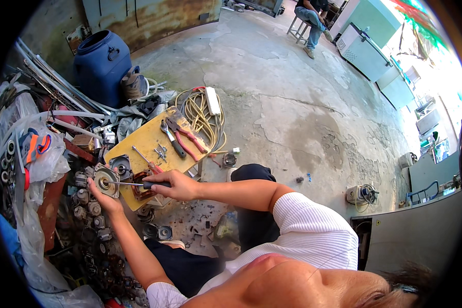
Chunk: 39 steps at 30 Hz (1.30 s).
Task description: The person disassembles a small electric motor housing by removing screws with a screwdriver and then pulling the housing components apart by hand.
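Note:
My left hand (106, 201) grips a round metal motor end cover (108, 188) from below, left of a low yellow board (137, 134). In my right hand (178, 186) is a screwdriver (157, 185) with a dark handle. Its shaft reaches left across the cover, with the tip at the cover's centre. Behind it, a second motor cover (120, 164) lies on the board. A motor part with copper-coloured windings (142, 192) sits under the screwdriver, partly hidden. Farther back on the board are an adjustable wrench (172, 137), red-handled pliers (186, 137), several screws (160, 152) and another screwdriver (140, 153).
A coiled yellow cable (194, 110) with a white power strip (212, 101) lies behind the board. Scrap motor parts (95, 220) are heaped at left, near a blue barrel (101, 66). One motor (362, 194) stands on the floor at right. Far back, a person (313, 20) sits on a stool.

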Available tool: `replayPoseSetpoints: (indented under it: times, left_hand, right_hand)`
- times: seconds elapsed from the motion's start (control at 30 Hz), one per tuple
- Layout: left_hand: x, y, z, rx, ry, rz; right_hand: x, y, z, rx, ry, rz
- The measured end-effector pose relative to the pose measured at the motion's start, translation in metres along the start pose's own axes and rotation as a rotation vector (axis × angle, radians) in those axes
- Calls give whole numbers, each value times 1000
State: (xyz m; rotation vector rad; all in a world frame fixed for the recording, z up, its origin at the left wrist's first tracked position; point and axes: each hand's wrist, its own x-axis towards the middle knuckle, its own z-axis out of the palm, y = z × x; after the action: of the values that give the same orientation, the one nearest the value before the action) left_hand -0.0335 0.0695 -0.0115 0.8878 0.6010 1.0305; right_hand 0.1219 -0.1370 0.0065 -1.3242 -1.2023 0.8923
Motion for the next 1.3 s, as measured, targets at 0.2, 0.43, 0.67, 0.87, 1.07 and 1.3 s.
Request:
replayPoseSetpoints:
  times: [0.2,0.43,0.67,0.87,1.07,1.3]
  left_hand:
    - [-3,3,3,-3,-1,0]
    - [-3,0,-1,12,-1,-25]
    - [-3,0,8,-17,11,-44]
    - [-1,-11,12,-58,56,-78]
    - [-11,-13,23,-32,76,-110]
    - [-8,-23,19,-60,24,-119]
  right_hand:
    - [-1,-7,-2,-26,-15,22]
    - [-6,-9,0,-13,25,5]
    - [-4,-7,-13,-88,22,-98]
    - [-3,-22,-31,-46,-51,22]
    - [1,-12,-36,-11,-63,50]
    - [5,-20,-49,-49,-98,91]
